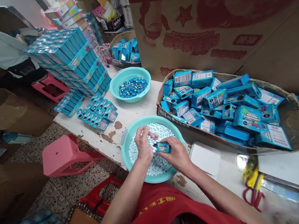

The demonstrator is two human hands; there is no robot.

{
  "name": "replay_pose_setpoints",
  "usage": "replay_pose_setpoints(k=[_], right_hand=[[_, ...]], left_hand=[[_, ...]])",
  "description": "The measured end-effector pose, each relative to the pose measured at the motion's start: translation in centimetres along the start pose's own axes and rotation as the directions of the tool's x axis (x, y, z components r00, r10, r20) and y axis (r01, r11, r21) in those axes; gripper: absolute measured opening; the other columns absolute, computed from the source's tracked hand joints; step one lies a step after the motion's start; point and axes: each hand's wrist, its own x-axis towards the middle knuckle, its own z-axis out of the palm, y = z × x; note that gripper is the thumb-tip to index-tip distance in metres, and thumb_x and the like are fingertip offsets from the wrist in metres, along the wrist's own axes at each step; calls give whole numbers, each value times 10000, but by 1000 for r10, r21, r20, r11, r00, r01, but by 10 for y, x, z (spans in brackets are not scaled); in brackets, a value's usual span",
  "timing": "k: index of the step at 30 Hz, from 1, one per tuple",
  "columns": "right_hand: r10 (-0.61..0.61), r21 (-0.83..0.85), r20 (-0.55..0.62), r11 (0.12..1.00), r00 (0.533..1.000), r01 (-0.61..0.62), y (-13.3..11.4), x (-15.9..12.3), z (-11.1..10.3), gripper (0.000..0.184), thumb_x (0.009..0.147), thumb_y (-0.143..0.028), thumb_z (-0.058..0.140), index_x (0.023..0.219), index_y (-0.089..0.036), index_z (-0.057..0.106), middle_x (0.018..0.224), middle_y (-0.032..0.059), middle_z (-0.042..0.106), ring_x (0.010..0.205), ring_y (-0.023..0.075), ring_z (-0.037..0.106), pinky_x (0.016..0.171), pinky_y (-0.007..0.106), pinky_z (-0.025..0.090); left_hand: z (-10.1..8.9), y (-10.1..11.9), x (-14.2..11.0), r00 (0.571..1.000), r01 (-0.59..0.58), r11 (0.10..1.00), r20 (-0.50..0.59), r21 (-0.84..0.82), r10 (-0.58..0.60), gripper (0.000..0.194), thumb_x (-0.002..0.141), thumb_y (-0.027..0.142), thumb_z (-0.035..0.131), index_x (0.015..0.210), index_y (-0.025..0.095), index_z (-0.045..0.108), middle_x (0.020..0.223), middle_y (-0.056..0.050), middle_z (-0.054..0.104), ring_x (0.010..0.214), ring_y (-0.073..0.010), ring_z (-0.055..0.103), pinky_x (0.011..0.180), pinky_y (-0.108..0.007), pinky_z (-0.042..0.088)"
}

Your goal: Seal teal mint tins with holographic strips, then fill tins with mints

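A turquoise basin (126,156) full of small white candies (157,166) stands on the table in front of me. Above it, my left hand (144,144) is curled around a handful of the candies. My right hand (177,153) grips a small blue candy box (162,147) between thumb and fingers. The box lies tilted sideways, its near end touching the candies at my left hand. Whether candies are inside the box cannot be seen.
A cut-down carton (297,117) of blue boxes stands at the right. Behind the basin is a bowl (133,98) of blue and silver discs. Stacked blue boxes (66,53) rise at the left. Scissors (253,190) lie at lower right; a pink stool (61,154) stands left.
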Motion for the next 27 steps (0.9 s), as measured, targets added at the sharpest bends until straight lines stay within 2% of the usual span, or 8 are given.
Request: replay_pose_setpoints(k=[4,7,12,18,21,27], right_hand=[[15,26,-16,1000,1000,-15,-1,0,0,234,695,-246,691,914,-236,610,898,44,657,896,249,597,789,371,444],[34,35,-18,999,999,-33,0,2,1,238,689,-245,697,907,-231,604,909,45,654,902,248,598,796,372,445],[73,24,-25,997,997,-72,2,5,5,228,676,-237,695,886,-224,605,894,44,654,882,249,597,771,366,449],[20,31,-53,999,998,-19,0,4,5,237,692,-237,682,918,-231,609,908,45,653,896,247,593,785,368,445],[45,14,-46,999,998,-44,3,5,6,217,685,-218,685,889,-230,616,878,43,657,872,250,597,770,368,448],[48,56,-59,997,997,-45,7,4,5,245,688,-217,691,920,-227,612,918,45,658,908,248,597,799,373,452]], left_hand=[[1,2,-2,999,15,1000,-48,14,-14,296,691,412,678,715,176,502,579,42,556,543,-116,580,524,-226,454],[1,0,-1,999,21,1000,-47,10,-21,307,696,426,672,684,169,505,628,26,571,515,-103,561,498,-227,445],[0,-6,2,1000,-16,999,1,28,16,333,741,435,639,604,173,484,559,30,515,488,-93,518,488,-223,415],[0,-10,2,997,-73,997,21,15,73,333,778,422,613,595,174,488,557,28,503,507,-91,509,480,-213,381],[1,-15,4,999,-44,999,8,29,44,349,760,425,635,577,173,478,527,38,485,478,-81,484,468,-209,377],[2,-13,3,1000,-18,1000,17,6,18,384,755,473,632,589,174,458,515,46,466,399,-51,405,373,-188,273]])
